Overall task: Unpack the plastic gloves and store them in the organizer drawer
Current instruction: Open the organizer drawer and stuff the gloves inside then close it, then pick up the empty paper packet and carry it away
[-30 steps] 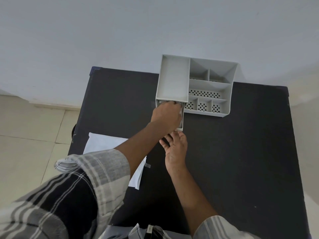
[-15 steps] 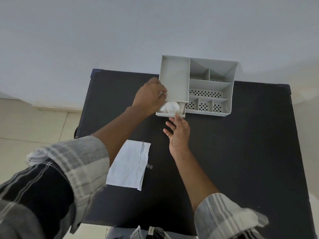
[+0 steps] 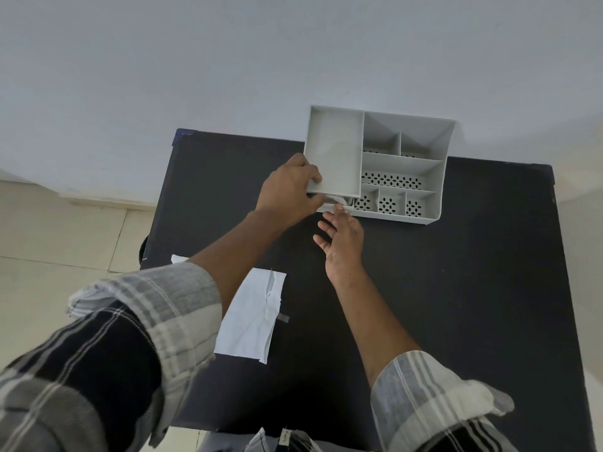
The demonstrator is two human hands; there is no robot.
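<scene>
A grey organizer [image 3: 403, 164] with several compartments stands at the back of the black table [image 3: 463, 288]. Its drawer [image 3: 346, 209] at the lower left sticks out only a little, and crumpled clear plastic gloves [image 3: 339, 200] show inside the gap. My left hand [image 3: 288, 194] grips the organizer's front left corner, thumb on top. My right hand [image 3: 342, 243] is open, palm up, with its fingertips against the drawer front.
A flat white torn wrapper [image 3: 251, 318] lies on the table between my forearms, with a small strip of tape [image 3: 283, 318] beside it. The organizer sits close to the wall. Tiled floor lies to the left of the table.
The drawer has slid almost fully into the organizer, with my right fingertips following it. My left hand has left the drawer and now holds the organizer's left corner.
</scene>
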